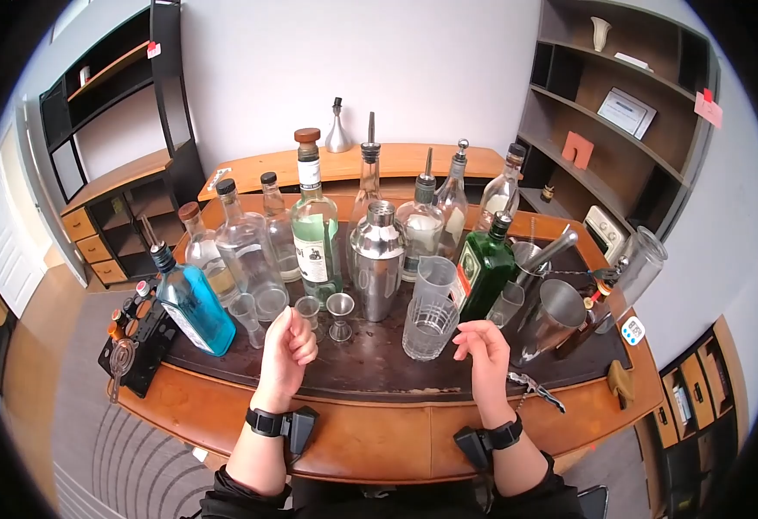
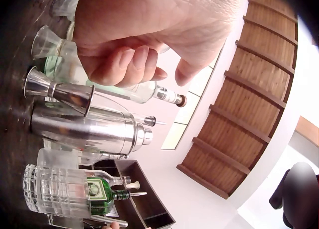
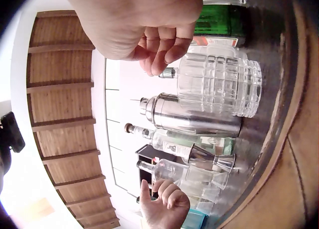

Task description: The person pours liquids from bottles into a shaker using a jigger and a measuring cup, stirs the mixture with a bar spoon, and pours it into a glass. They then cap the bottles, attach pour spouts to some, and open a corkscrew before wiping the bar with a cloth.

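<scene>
My left hand (image 1: 287, 356) hovers over the front of the table with loosely curled fingers and nothing in it. Behind it stand small clear jigger-shaped cups and a steel jigger (image 1: 340, 317). On the other side, my right hand (image 1: 488, 362) hangs with bent fingers, also holding nothing, just right of a cut-patterned mixing glass (image 1: 426, 336). That glass appears beside the fingertips in the right wrist view. A steel cocktail shaker (image 1: 377, 270) is upright between the hands, farther back. A frosted clear cup (image 1: 436, 275) shows behind the mixing glass.
Several bottles line the back, including a blue bottle (image 1: 195, 304) and a green bottle (image 1: 485, 270). At right are a steel shaker tin (image 1: 555, 318), a tall clear glass (image 1: 640, 268) and a corkscrew (image 1: 536, 391). A strainer (image 1: 122, 356) hangs near a black caddy (image 1: 148, 329) at left.
</scene>
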Available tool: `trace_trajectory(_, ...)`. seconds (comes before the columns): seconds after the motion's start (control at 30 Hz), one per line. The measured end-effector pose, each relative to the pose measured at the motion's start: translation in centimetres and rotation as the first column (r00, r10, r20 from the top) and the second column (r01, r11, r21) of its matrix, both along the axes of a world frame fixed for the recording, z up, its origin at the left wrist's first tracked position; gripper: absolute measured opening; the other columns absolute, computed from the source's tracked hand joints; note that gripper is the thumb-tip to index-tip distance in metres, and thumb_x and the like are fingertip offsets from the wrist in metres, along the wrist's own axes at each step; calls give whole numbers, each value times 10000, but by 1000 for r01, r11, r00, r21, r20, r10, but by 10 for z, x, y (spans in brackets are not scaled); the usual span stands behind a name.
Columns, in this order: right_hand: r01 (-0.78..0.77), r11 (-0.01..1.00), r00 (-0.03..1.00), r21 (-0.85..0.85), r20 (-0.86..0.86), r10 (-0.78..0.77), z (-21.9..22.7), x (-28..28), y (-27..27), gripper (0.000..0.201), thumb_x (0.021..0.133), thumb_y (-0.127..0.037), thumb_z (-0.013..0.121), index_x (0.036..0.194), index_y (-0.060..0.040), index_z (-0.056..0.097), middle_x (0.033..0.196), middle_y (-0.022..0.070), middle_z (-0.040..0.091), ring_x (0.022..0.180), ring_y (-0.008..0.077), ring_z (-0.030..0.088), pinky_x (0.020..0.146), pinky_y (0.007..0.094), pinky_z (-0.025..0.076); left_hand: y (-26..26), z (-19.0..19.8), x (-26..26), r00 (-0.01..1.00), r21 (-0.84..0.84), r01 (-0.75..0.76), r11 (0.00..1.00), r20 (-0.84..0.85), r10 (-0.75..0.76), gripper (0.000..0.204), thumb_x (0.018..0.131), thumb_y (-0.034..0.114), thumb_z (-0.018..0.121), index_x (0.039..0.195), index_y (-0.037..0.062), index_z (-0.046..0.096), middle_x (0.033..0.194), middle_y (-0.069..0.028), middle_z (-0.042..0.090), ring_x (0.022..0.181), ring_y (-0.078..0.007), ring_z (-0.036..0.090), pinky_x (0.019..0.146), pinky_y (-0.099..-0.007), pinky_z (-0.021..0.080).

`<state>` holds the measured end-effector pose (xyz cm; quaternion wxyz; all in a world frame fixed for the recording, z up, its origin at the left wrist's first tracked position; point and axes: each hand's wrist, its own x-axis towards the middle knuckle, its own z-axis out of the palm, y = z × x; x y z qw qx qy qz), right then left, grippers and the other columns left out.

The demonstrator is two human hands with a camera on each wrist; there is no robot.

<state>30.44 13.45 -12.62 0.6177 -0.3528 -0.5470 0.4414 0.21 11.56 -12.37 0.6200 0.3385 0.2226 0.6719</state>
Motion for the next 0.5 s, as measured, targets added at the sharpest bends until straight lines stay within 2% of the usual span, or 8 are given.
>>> trace_trajectory(0.27,37,999,999,25,11,-37,-5,4,6,153,993,-58,483,1083,-16,599,900,56,642,683,72,567,623,209,457,3,-3,-4,999,-38,-11,999,35,12,367,1021,376,461,751,140,383,608,53,253,496,-67,225,443,-227,205)
trace_trajectory(0.4,237,961,972,145,-33,-234,-5,10,15,202,988,-65,493,1175,-19,554,1020,80,631,718,84,575,630,220,467,2,-3,-6,997,-38,1,999,83,2,361,1018,374,470,750,145,388,604,53,254,491,-67,225,440,-228,206)
trace_trajectory(0.47,291,924,956,247,-29,-293,7,15,19,260,969,-33,501,1228,-20,526,1104,89,606,850,106,584,744,242,488,4,-4,-9,993,-17,6,1000,116,-4,357,1016,377,473,754,148,397,599,51,255,489,-68,228,439,-229,210)
trace_trajectory(0.5,324,890,934,320,42,-354,15,14,22,313,952,-15,514,1265,-19,501,1158,98,581,937,127,569,815,259,478,4,-3,-9,993,-15,-3,1000,122,5,358,1015,378,476,751,150,400,593,52,253,487,-67,235,441,-227,215)
